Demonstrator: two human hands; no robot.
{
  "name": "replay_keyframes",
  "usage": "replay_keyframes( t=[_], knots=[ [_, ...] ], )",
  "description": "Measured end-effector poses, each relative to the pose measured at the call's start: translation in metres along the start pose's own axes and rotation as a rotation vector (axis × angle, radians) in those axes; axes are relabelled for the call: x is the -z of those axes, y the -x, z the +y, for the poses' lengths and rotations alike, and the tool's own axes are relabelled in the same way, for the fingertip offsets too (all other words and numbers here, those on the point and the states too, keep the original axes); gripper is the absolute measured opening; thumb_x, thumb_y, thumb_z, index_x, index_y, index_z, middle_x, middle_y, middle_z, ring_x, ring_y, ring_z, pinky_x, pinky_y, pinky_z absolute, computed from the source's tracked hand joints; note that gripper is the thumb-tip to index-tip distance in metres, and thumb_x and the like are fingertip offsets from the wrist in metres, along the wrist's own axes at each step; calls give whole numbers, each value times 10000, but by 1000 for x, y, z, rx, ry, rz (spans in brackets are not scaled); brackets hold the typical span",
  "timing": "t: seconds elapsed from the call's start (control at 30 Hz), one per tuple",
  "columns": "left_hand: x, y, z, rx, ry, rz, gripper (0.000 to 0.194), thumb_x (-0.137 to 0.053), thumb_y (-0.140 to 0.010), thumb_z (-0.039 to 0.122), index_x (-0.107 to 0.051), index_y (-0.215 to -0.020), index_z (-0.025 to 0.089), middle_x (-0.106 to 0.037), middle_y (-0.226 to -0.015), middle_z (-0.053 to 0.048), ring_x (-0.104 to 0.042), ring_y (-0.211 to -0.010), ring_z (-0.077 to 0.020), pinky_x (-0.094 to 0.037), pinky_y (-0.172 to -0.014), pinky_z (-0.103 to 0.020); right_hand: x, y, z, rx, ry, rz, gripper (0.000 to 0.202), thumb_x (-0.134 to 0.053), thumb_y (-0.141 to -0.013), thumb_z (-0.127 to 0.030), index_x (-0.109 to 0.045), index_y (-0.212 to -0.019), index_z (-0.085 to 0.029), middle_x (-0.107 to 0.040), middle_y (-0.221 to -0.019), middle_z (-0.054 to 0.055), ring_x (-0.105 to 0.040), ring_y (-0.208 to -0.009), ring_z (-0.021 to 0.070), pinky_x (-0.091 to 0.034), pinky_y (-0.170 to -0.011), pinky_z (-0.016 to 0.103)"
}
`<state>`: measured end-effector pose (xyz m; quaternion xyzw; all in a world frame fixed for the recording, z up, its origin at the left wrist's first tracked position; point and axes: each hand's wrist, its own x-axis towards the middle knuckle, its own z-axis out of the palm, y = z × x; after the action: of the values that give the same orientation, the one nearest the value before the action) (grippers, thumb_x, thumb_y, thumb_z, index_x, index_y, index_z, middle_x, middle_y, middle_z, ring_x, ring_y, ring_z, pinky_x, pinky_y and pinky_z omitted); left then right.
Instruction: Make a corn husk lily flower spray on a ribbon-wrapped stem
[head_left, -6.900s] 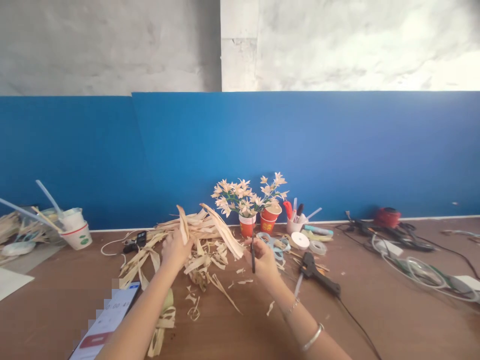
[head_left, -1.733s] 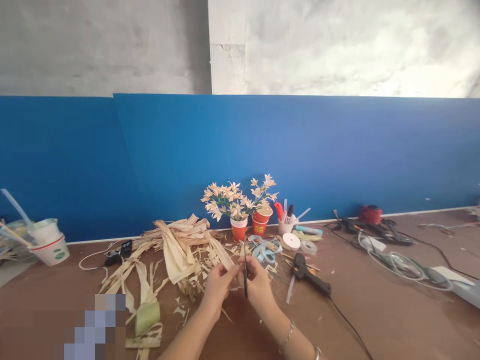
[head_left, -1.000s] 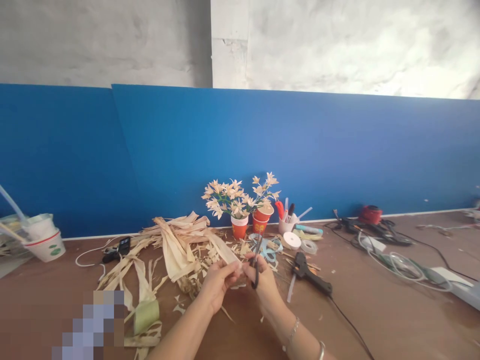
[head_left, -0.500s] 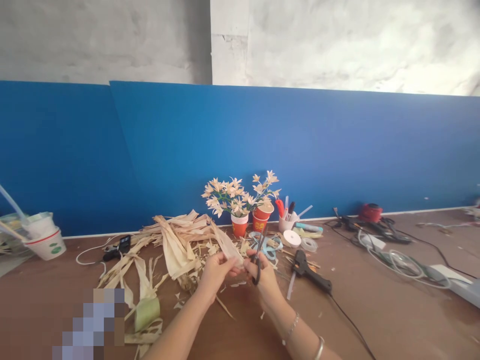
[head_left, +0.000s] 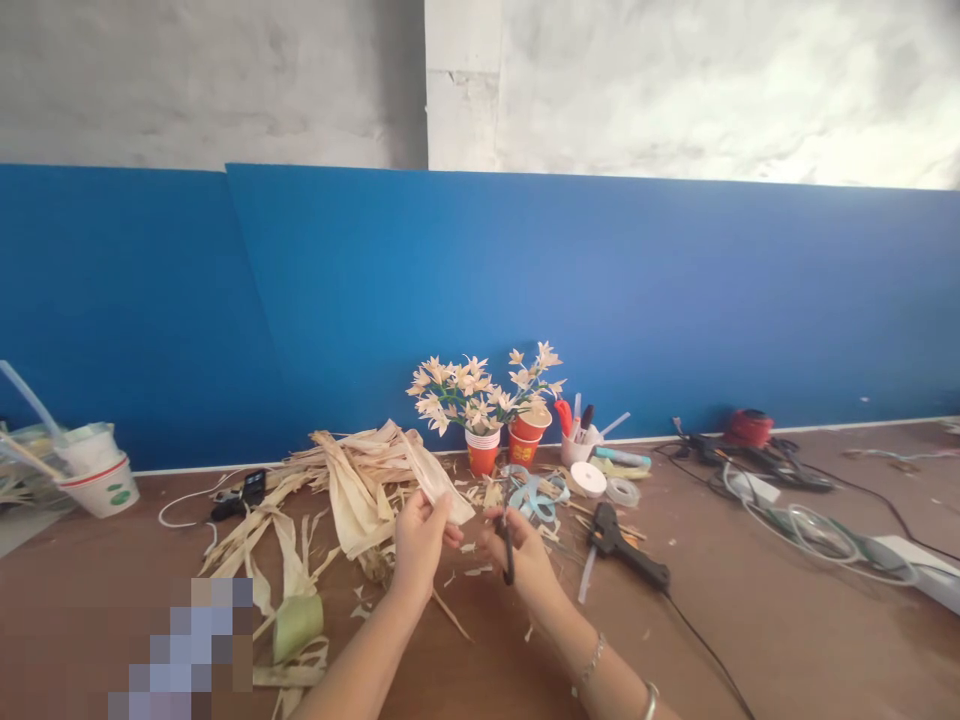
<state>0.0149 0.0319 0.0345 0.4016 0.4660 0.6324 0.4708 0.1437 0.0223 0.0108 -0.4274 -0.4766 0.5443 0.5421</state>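
Between the thumb and fingers of my left hand (head_left: 420,543) is a pale strip of dried corn husk (head_left: 435,480), its free end pointing up and away. A pair of dark-handled scissors (head_left: 508,545) sits in my right hand (head_left: 525,556), blades upward; whether the blades are parted I cannot tell. The two hands are a short gap apart over the table. A heap of dried husks (head_left: 352,490) lies behind and left of my left hand. Beyond the hands, pale flowers (head_left: 465,385) on green stems stand in red paper cups (head_left: 482,455).
A black glue gun (head_left: 626,548) with a cord lies to the right. Near it are a white tape roll (head_left: 587,478), pale blue ribbon (head_left: 536,498) and a cup of pens (head_left: 576,445). Cables (head_left: 817,530) spread far right. A white cup (head_left: 101,488) stands far left.
My hands have moved apart. The left hand has shifted left with the husk strip, now clear of the right hand. The scissors have turned in my right hand.
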Motion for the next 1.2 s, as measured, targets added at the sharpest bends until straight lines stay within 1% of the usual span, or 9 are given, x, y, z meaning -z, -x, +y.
replay_keyframes(
  t=[0.07,0.13,0.17,0.23,0.43,0.63,0.97,1.2],
  knots=[
    [1,-1,0,-19,5,34,329,-641,-693,425,-535,-852,156,-597,-513,36,-558,-394,-115,-425,-379,-187,-2,3,1,-72,68,-124,480,-724,-599,-513,-527,-876,-174,-558,-595,-32,-483,-483,102,-331,-389,188],
    [2,-1,1,-32,2,47,310,-625,-710,420,-525,-853,163,-591,-502,40,-563,-399,-123,-436,-388,-198,-4,7,0,-112,108,-246,489,-689,-624,-556,-548,-873,-159,-600,-624,-2,-525,-508,112,-341,-386,183],
    [2,-1,0,-37,1,47,302,-620,-715,418,-521,-850,166,-587,-498,42,-564,-401,-127,-441,-391,-203,-5,9,0,-118,116,-291,487,-673,-640,-563,-557,-874,-152,-612,-634,7,-534,-513,110,-343,-387,179],
    [1,0,0,-47,-7,38,291,-617,-719,415,-515,-843,171,-578,-494,46,-566,-403,-133,-449,-391,-212,-7,12,-2,-120,114,-332,477,-654,-665,-561,-568,-869,-138,-621,-640,15,-533,-505,98,-341,-386,170],
    [-1,2,-1,-27,-12,18,253,-608,-736,397,-501,-825,185,-559,-486,59,-583,-418,-144,-471,-396,-222,-7,13,0,-128,123,-326,456,-642,-674,-563,-558,-805,-134,-587,-546,-13,-480,-424,79,-293,-337,161],
    [-3,2,-3,-9,31,22,287,-633,-721,406,-508,-854,185,-563,-534,58,-602,-440,-144,-492,-416,-230,-6,11,3,-121,138,-316,452,-622,-687,-588,-535,-740,-147,-566,-497,-25,-441,-373,65,-232,-319,162],
    [-3,2,-3,-12,48,22,295,-634,-724,409,-511,-869,183,-567,-535,56,-602,-434,-145,-482,-400,-222,-8,12,-1,-119,146,-267,487,-642,-644,-617,-548,-717,-145,-483,-433,-60,-390,-359,54,-245,-355,175],
    [-1,0,2,12,21,-8,350,-630,-725,459,-513,-906,183,-558,-505,63,-596,-417,-144,-465,-392,-213,-6,12,-6,-100,178,-295,485,-635,-644,-634,-508,-633,-166,-463,-407,-61,-347,-338,47,-206,-341,181]
  ],
)
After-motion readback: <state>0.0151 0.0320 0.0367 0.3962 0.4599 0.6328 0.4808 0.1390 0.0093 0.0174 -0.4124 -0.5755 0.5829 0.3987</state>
